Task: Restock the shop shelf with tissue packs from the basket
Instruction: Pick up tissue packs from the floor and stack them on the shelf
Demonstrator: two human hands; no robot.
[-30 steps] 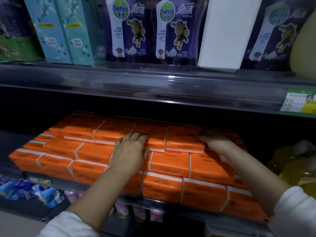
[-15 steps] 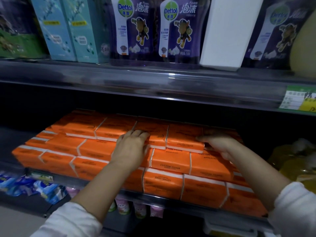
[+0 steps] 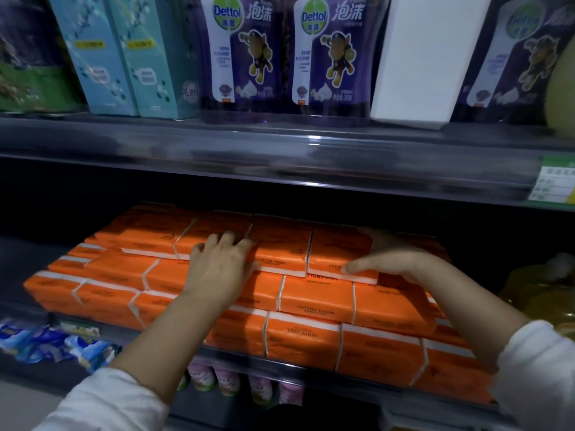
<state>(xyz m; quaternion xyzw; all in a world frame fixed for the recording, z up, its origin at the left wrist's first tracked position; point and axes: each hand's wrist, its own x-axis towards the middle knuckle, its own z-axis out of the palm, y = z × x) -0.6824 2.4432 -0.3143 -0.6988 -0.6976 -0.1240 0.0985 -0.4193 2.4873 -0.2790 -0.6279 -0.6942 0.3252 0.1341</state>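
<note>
Orange tissue packs [image 3: 305, 337] fill the shelf [image 3: 311, 371] in stepped rows before you. Your left hand [image 3: 217, 265] lies flat on the top row, fingers straight, gripping nothing. Your right hand [image 3: 395, 259] pinches the end pack [image 3: 339, 250], thumb on its front edge; that pack lies lengthwise along the shelf.

Tight slot over the stack
I see a low dark gap between the orange tissue packs [image 3: 314, 303] and the upper shelf [image 3: 280, 157]; room opens at left, yellow bags [image 3: 538, 293] crowd the right.
</note>
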